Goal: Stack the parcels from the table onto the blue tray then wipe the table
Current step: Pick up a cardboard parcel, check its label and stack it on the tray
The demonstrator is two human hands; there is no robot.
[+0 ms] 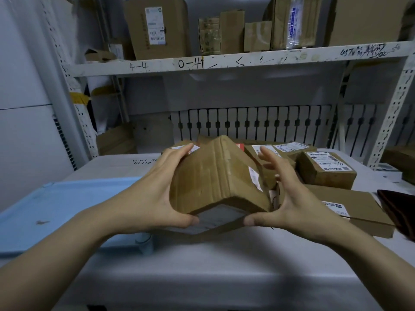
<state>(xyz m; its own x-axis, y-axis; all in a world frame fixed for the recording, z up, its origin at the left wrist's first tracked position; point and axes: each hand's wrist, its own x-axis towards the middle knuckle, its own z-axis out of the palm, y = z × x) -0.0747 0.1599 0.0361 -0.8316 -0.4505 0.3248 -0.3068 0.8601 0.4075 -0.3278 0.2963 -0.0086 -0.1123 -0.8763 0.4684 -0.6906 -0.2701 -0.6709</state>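
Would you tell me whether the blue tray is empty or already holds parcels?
Empty where visible: the tray shows bare blue; its near part is hidden.

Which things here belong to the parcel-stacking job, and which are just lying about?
Job:
- brown cardboard parcel, gripped by left hand and right hand
- light blue plastic tray
- labelled cardboard parcels on the table
- grey table

Lying about:
- cardboard boxes on the upper shelf
- dark brown object at the right edge
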